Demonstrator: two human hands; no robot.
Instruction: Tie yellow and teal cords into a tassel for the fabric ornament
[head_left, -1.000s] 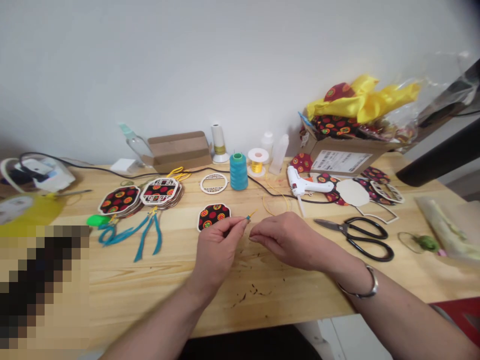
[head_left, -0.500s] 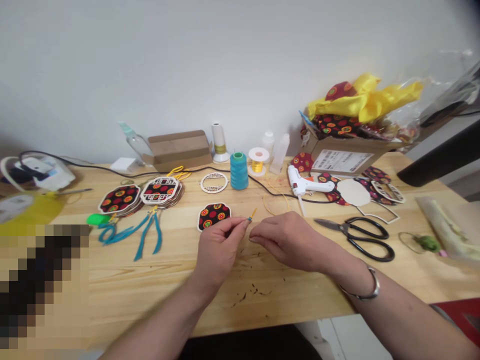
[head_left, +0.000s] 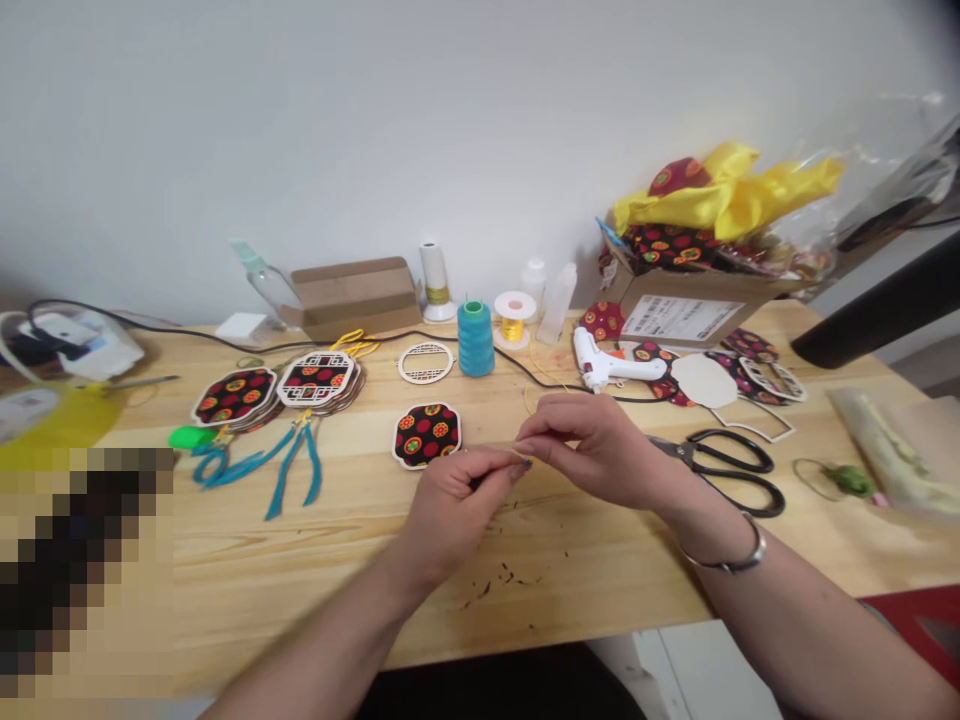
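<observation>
My left hand (head_left: pixel 457 500) pinches a small tassel piece with a blue wrap and a thin yellow cord (head_left: pixel 523 459) at its fingertips, low over the wooden table (head_left: pixel 300 560). My right hand (head_left: pixel 600 450) meets it from the right, thumb and forefinger closed on the same cord end. A silver bracelet sits on my right wrist. Just behind my left hand lies a fabric-covered patterned piece (head_left: pixel 427 433).
Black scissors (head_left: pixel 720 470) lie right of my hands, a white glue gun (head_left: pixel 611 365) behind them. A teal thread spool (head_left: pixel 475 340), a gold wire spool (head_left: pixel 514 318), finished ornaments with teal tassels (head_left: pixel 292 400) and a cardboard box of fabric (head_left: pixel 697 290) fill the back.
My right hand has lifted and moved left onto the cord end at my left fingertips. My left hand shifted slightly right and down.
</observation>
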